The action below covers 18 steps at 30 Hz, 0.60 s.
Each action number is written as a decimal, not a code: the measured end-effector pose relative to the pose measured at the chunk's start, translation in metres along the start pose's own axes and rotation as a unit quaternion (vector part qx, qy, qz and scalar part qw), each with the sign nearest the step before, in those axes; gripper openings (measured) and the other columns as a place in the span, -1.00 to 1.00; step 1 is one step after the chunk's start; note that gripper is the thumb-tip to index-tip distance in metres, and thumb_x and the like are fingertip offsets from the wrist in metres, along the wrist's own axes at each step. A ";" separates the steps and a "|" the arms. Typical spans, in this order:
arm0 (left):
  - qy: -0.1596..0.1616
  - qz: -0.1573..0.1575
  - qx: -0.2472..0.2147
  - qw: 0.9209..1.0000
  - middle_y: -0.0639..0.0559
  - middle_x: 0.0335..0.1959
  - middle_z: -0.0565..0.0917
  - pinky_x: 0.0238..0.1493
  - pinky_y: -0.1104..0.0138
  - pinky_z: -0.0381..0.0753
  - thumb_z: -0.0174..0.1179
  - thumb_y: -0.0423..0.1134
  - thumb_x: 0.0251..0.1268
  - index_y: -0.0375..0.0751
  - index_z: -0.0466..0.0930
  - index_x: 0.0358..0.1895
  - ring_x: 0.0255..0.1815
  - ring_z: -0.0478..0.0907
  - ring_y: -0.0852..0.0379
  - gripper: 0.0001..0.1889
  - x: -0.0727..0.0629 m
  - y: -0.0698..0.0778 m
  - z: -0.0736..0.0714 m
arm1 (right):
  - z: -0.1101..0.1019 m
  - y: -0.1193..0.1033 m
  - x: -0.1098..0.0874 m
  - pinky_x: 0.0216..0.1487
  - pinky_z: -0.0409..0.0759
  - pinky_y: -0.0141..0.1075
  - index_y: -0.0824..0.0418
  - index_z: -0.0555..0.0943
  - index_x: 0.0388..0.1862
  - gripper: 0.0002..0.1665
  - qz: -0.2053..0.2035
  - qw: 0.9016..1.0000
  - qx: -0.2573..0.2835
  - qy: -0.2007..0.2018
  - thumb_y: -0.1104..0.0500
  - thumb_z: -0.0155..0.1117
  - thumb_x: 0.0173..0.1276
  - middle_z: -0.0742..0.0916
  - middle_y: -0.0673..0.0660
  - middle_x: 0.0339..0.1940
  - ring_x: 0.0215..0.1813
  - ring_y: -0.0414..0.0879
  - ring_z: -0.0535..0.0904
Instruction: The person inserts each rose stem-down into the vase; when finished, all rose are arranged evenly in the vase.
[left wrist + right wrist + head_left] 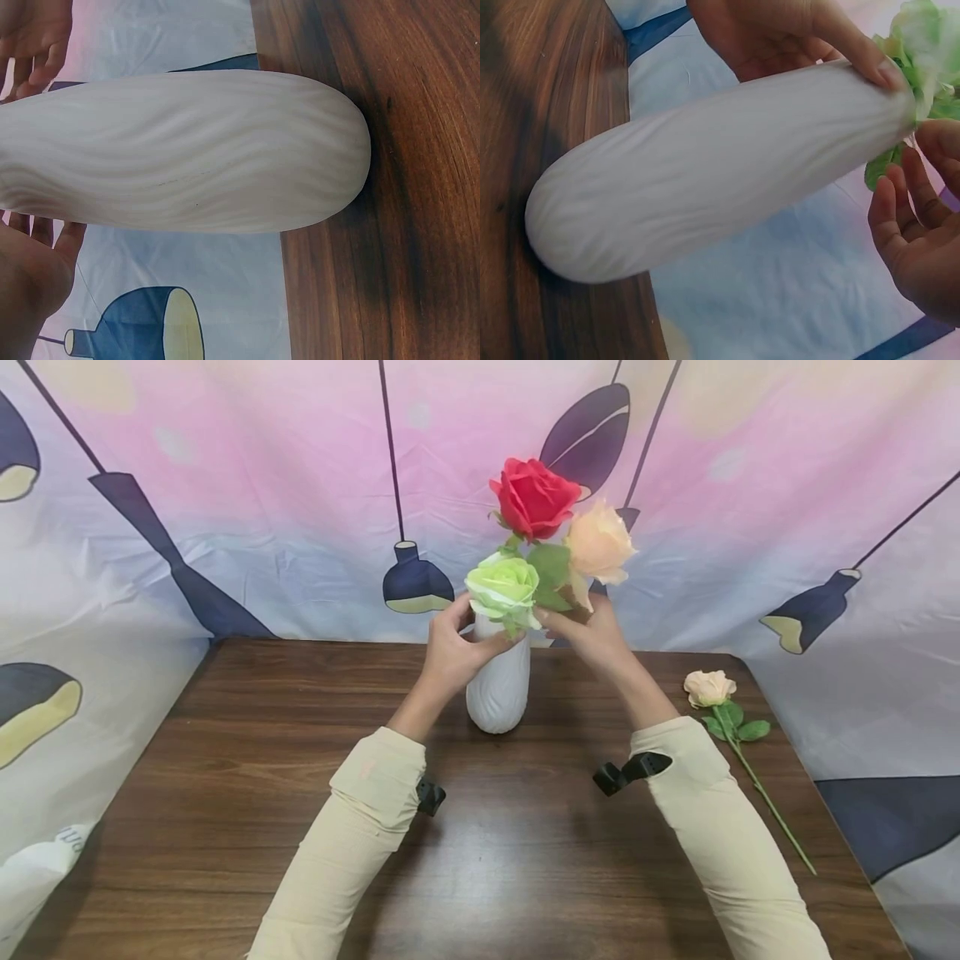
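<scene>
A white vase [498, 685] with a wavy relief stands on the table, leaning slightly in the right wrist view. My left hand [453, 645] grips it near the mouth, thumb across the front. From the mouth rise a red rose [534, 497], a pale green rose [504, 585] and a peach rose [598, 542] with a green leaf [551, 575]. My right hand [597, 631] is at the mouth's right side, below the peach rose. Its fingers [889, 217] are bent beside the leaf and stems. Blossoms partly hide them, so whether they pinch a stem is unclear.
Another peach rose [709, 688], with leaves and a long green stem, lies along the right side of the brown wooden table [247, 760]. A printed cloth [300, 485] with lamp drawings hangs behind and around the table. A black band [633, 771] sits on the right wrist.
</scene>
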State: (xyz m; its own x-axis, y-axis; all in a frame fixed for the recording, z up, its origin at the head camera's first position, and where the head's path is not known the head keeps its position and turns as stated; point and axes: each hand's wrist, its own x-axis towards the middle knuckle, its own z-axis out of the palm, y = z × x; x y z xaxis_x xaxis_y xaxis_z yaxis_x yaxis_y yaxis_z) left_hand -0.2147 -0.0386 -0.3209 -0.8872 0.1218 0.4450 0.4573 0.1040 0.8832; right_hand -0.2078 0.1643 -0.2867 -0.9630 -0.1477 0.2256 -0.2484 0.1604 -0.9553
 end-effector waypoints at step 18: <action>0.003 -0.006 0.000 1.000 -0.19 0.08 0.72 0.19 0.01 0.70 0.55 -0.31 0.01 -0.23 0.60 0.20 0.07 0.67 0.00 -0.40 -0.001 0.000 0.000 | -0.086 0.099 -0.108 -0.09 0.57 -0.64 0.55 0.61 0.00 -0.71 -0.003 0.989 -0.122 0.084 0.34 0.30 0.41 0.71 -0.44 -0.24 -0.18 -0.50 0.63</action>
State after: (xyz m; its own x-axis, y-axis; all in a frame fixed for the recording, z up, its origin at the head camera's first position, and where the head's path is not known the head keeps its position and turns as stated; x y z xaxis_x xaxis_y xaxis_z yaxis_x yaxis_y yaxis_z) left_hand -0.2137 -0.0390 -0.3209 -0.8931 0.1145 0.4350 0.4464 0.1062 0.8885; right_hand -0.1374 0.2800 -0.3891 -0.9600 0.0119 0.2799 -0.2527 0.3945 -0.8835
